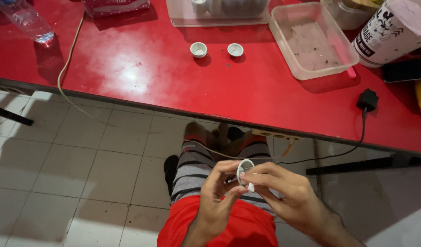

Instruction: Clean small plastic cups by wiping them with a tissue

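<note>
Head view: white cup [245, 167] pinched between hands (fingertips).

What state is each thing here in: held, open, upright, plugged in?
Small white ribbed cup: held on its side between both hands over the lap.
Left hand: pinching the cup.
Right hand: pinching the cup.
Two white cups: upright, apart, on the red table.
Clear plastic tub: open, lidless.
Black adapter: lying at table edge, cord hanging.
</note>
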